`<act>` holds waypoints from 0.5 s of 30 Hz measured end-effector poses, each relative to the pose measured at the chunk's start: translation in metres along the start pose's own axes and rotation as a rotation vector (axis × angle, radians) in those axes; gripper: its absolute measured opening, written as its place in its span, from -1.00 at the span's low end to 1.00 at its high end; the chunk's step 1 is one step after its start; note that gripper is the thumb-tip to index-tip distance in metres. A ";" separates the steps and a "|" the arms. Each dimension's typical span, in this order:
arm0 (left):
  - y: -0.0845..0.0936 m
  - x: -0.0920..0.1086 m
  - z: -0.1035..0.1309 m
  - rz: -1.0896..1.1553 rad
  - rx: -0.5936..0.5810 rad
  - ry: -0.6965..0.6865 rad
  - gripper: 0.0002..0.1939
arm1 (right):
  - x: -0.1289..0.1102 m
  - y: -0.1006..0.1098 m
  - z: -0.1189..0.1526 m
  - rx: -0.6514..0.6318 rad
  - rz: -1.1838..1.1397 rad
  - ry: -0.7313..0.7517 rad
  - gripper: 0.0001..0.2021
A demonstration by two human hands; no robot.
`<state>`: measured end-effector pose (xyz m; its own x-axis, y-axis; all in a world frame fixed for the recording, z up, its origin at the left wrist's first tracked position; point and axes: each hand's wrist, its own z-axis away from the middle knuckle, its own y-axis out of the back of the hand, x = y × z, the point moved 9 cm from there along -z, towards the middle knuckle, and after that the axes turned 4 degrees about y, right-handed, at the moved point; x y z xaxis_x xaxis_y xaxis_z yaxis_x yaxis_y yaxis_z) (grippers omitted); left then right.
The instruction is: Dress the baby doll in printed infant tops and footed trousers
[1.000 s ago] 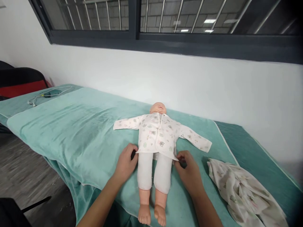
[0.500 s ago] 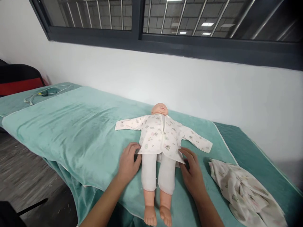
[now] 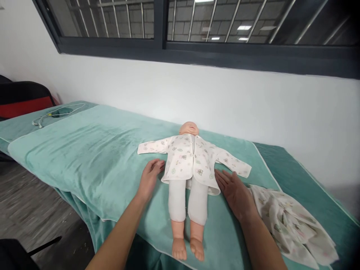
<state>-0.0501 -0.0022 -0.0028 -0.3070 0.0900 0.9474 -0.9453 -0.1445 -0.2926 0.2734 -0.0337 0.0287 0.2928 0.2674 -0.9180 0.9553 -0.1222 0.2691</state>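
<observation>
A baby doll [image 3: 189, 128] lies on its back on a green cloth [image 3: 112, 161], its bare feet toward me. It wears a white patterned jacket [image 3: 180, 157], open down the front with both sleeves spread out, and its thighs are white. Beside the jacket's left edge is my left hand [image 3: 149, 176], its fingers loosely curved and apart from each other, holding nothing. My right hand [image 3: 234, 191] is by the jacket's lower right edge, fingers stretched out with the palm turned inward. Whether its fingertips touch the jacket I cannot tell.
A crumpled patterned cloth [image 3: 295, 225] lies to the right of my right forearm. Coiled cables [image 3: 56, 113] rest at the bed's far left, near a black and red chair [image 3: 25, 99]. Behind the bed is a white wall [image 3: 135, 86] with a barred window above.
Both hands have let go of the jacket's lower corners and moved outward and slightly up its sides. The right fingers have straightened. The hem now hangs loose over the doll's thighs.
</observation>
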 end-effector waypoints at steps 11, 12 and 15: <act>-0.075 -0.009 -0.039 0.184 -0.243 0.162 -0.45 | 0.027 -0.056 -0.046 -0.003 -0.791 -0.394 -0.63; -0.077 -0.010 -0.042 0.190 -0.250 0.151 -0.45 | 0.028 -0.055 -0.049 0.024 -0.806 -0.376 -0.61; -0.087 -0.012 -0.054 0.225 -0.275 0.148 -0.48 | 0.031 -0.053 -0.059 0.080 -0.844 -0.339 -0.58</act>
<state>0.0295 0.0625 0.0045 -0.5039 0.2304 0.8325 -0.8406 0.0907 -0.5339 0.2341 0.0375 0.0035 -0.5415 0.0045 -0.8407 0.8377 -0.0824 -0.5399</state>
